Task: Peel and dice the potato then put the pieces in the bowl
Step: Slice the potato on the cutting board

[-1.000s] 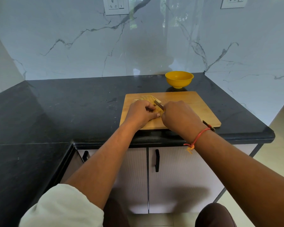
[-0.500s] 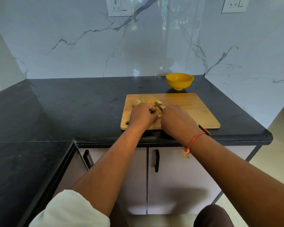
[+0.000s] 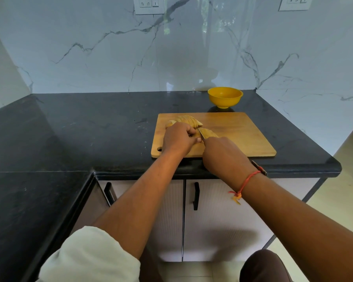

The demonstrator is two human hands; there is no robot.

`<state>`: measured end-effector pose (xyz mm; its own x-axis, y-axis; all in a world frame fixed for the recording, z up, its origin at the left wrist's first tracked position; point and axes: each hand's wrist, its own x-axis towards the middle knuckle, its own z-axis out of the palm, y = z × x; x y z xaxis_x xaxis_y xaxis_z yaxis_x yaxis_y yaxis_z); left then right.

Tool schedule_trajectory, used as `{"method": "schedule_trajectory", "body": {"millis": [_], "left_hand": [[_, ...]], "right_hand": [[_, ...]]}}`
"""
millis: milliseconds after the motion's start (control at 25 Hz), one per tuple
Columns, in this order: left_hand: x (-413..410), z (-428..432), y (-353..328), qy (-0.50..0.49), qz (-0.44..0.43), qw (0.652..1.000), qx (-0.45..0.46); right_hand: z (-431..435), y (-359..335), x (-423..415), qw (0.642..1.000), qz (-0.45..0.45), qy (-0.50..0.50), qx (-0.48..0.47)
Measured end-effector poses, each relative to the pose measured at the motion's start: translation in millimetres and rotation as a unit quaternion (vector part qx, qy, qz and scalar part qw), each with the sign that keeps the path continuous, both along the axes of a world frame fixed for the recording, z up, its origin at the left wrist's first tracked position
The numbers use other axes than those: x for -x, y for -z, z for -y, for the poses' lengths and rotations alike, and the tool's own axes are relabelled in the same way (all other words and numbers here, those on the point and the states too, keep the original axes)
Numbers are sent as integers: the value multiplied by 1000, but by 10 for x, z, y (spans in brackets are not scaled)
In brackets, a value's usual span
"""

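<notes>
- There, the left hand (image 3: 178, 140) curled its fingers down over the sliced potato (image 3: 189, 121) on the cutting board (image 3: 238, 133).
- The right hand (image 3: 224, 155) was closed around the knife (image 3: 201, 134), blade in the potato.
- The yellow bowl (image 3: 225, 97) stood beyond the board.

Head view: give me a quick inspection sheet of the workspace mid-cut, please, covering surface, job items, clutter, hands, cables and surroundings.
Surface: black stone counter, L-shaped, with faint pale smears left of the board.
Job's things: wooden cutting board near the front edge; peeled potato, partly sliced, on its left part; knife blade among the slices; yellow bowl behind the board, no pieces visible inside.
Clutter: nothing seen.
Hands: left hand pressing on the potato; right hand closed on the knife handle, orange thread on its wrist.
Cables: nothing seen.
Surroundings: marble wall with two socket plates; cabinet doors with black handles below.
</notes>
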<state>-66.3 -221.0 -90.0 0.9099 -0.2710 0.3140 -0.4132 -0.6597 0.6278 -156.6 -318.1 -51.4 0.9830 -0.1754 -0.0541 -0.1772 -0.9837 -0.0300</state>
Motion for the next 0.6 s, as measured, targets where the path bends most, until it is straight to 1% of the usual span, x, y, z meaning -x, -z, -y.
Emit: {"method": "schedule_trajectory", "body": {"millis": [160, 280, 400, 480, 600], "left_hand": [[1, -2, -15, -1, -6, 1000, -14], [12, -6, -20, -6, -11, 1000, -15], [17, -14, -22, -6, -17, 1000, -13], [28, -21, -22, -6, -17, 1000, -13], [14, -38, -24, 1, -26, 999, -21]], "right_hand": [[37, 96, 170, 1000, -19, -3, -3], [134, 154, 376, 1000, 19, -24, 2], [264, 149, 546, 998, 44, -42, 32], [350, 150, 586, 995, 67, -49, 47], [442, 169, 568, 993, 95, -54, 41]]}}
